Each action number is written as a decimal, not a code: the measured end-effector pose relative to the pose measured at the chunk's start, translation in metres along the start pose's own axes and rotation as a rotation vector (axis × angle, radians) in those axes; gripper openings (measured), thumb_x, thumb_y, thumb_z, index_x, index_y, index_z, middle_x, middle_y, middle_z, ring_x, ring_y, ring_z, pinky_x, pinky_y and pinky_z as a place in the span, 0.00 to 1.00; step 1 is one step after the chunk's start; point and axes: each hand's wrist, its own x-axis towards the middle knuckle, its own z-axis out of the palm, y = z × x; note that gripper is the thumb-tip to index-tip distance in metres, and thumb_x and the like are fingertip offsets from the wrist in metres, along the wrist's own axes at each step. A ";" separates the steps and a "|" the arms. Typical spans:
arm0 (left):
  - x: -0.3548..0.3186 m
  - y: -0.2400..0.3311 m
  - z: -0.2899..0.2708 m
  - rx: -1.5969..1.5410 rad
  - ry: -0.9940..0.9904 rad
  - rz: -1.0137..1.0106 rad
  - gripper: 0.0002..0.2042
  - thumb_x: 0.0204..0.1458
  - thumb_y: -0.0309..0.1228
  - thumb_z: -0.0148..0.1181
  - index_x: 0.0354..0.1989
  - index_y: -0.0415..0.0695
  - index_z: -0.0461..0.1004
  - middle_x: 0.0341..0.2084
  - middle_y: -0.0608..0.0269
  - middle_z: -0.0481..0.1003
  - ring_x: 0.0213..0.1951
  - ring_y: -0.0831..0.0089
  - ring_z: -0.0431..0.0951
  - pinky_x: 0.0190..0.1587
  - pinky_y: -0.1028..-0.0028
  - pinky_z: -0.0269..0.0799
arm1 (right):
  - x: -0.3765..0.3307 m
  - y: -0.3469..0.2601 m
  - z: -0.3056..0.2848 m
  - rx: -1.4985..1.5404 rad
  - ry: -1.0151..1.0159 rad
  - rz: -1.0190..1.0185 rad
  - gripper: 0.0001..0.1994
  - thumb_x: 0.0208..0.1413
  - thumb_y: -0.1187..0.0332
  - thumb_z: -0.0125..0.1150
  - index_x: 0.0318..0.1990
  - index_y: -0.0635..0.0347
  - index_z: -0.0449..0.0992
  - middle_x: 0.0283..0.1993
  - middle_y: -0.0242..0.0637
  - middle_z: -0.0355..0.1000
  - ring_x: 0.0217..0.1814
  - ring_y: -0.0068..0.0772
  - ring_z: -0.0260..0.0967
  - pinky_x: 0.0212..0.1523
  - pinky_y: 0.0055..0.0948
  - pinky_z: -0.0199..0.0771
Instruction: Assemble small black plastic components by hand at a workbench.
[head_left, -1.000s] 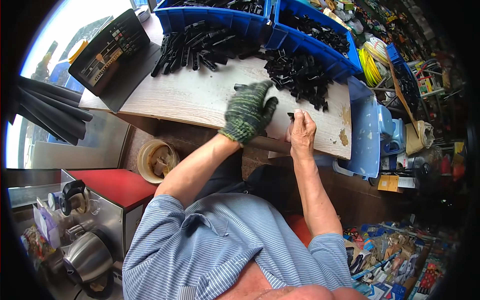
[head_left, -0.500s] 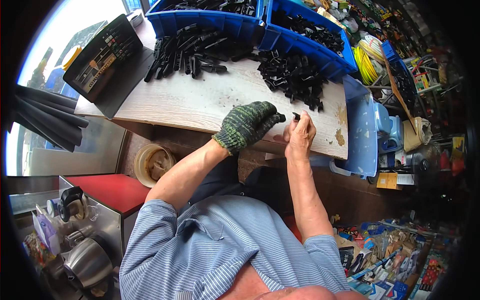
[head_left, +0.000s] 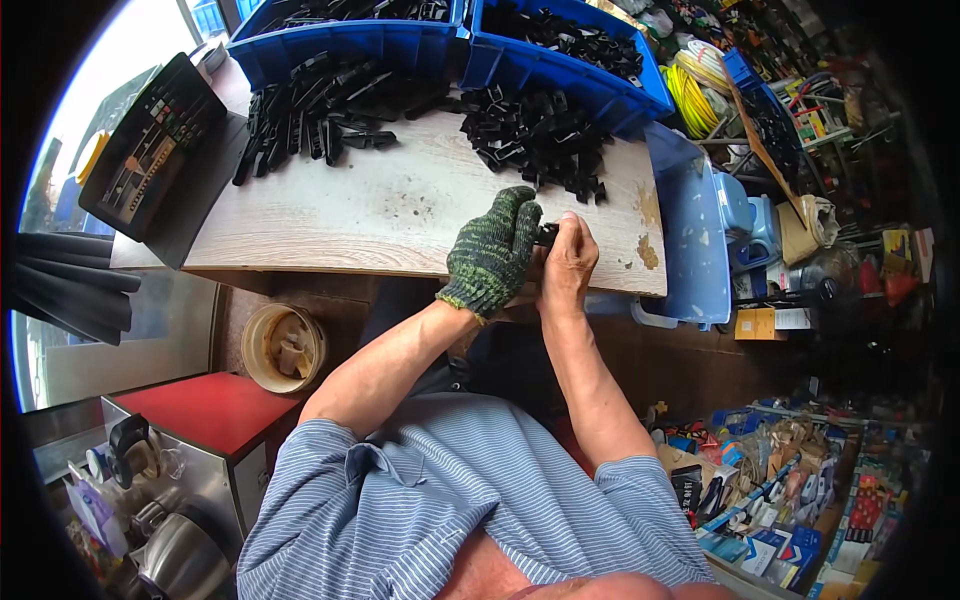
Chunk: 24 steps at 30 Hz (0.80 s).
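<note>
My left hand, in a dark green knitted glove, and my bare right hand meet above the front edge of the pale wooden table. Between their fingertips is a small black part, mostly covered. The right thumb and fingers pinch it, and the gloved fingers close against it from the left. Whether it is one part or two joined cannot be made out. Just beyond the hands lies a heap of short black clip-like parts. A heap of longer black strips lies farther left.
Two blue bins of black parts, a left bin and a right bin, line the table's back. A tablet stands at the left. A light-blue tub sits off the right end; a cream bucket is below at left.
My hands, apart before with a small black piece at each one's fingertips, have come together. The left fingers now point upward beside the right hand. The whole view has shifted slightly.
</note>
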 end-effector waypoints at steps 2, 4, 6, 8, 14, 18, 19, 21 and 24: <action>-0.004 0.009 0.010 0.042 -0.043 -0.105 0.15 0.66 0.38 0.48 0.56 0.46 0.69 0.37 0.47 0.80 0.38 0.45 0.80 0.39 0.54 0.73 | -0.002 0.002 -0.007 -0.068 -0.011 -0.045 0.16 0.65 0.68 0.52 0.25 0.65 0.64 0.21 0.31 0.57 0.26 0.21 0.51 0.27 0.29 0.56; -0.006 -0.001 0.014 0.024 -0.019 -0.025 0.15 0.66 0.39 0.48 0.56 0.45 0.70 0.35 0.47 0.79 0.37 0.44 0.79 0.39 0.53 0.73 | -0.004 0.001 -0.007 -0.046 -0.014 -0.030 0.16 0.65 0.68 0.52 0.24 0.65 0.64 0.21 0.32 0.56 0.25 0.21 0.51 0.27 0.29 0.56; -0.004 -0.008 0.013 0.025 0.018 0.148 0.16 0.66 0.39 0.49 0.56 0.45 0.69 0.32 0.46 0.79 0.36 0.45 0.80 0.39 0.53 0.72 | -0.002 -0.005 -0.005 -0.058 -0.040 -0.079 0.17 0.65 0.68 0.52 0.23 0.64 0.64 0.21 0.30 0.55 0.25 0.20 0.50 0.27 0.28 0.55; -0.007 -0.003 0.006 0.017 -0.026 0.050 0.15 0.66 0.38 0.50 0.56 0.44 0.69 0.33 0.46 0.80 0.36 0.46 0.80 0.38 0.53 0.73 | -0.005 0.001 -0.008 0.015 -0.058 0.017 0.16 0.66 0.66 0.52 0.24 0.60 0.66 0.22 0.26 0.56 0.26 0.18 0.50 0.28 0.26 0.55; -0.006 -0.005 -0.011 -0.033 0.016 -0.002 0.14 0.65 0.35 0.52 0.55 0.46 0.71 0.33 0.44 0.79 0.38 0.48 0.81 0.39 0.57 0.74 | 0.002 0.027 -0.007 0.147 -0.002 0.155 0.16 0.67 0.58 0.50 0.26 0.53 0.68 0.23 0.22 0.59 0.18 0.16 0.55 0.16 0.23 0.63; -0.004 -0.007 -0.002 -0.021 0.065 0.022 0.14 0.65 0.36 0.51 0.55 0.46 0.71 0.32 0.43 0.79 0.38 0.47 0.81 0.39 0.56 0.73 | -0.001 0.012 -0.006 0.106 -0.068 0.173 0.16 0.67 0.60 0.50 0.27 0.54 0.69 0.24 0.22 0.60 0.21 0.15 0.55 0.21 0.22 0.62; -0.004 -0.003 0.004 -0.039 0.076 -0.001 0.13 0.65 0.36 0.51 0.55 0.46 0.71 0.32 0.43 0.79 0.38 0.46 0.81 0.39 0.56 0.73 | 0.001 0.010 -0.004 0.050 -0.024 0.089 0.17 0.67 0.61 0.51 0.24 0.56 0.65 0.22 0.22 0.55 0.23 0.16 0.51 0.23 0.24 0.56; -0.006 0.015 0.015 0.010 0.056 0.017 0.15 0.64 0.37 0.51 0.56 0.47 0.70 0.33 0.41 0.79 0.37 0.43 0.80 0.39 0.53 0.73 | 0.001 0.009 -0.004 0.072 0.010 0.028 0.19 0.67 0.64 0.51 0.22 0.58 0.62 0.21 0.21 0.52 0.26 0.16 0.46 0.26 0.26 0.51; -0.003 0.017 0.018 0.038 0.013 0.029 0.18 0.64 0.39 0.50 0.60 0.47 0.67 0.34 0.40 0.78 0.36 0.40 0.78 0.40 0.49 0.72 | -0.001 0.009 -0.008 0.195 -0.016 0.070 0.18 0.68 0.65 0.51 0.23 0.58 0.63 0.23 0.20 0.54 0.27 0.15 0.48 0.27 0.25 0.53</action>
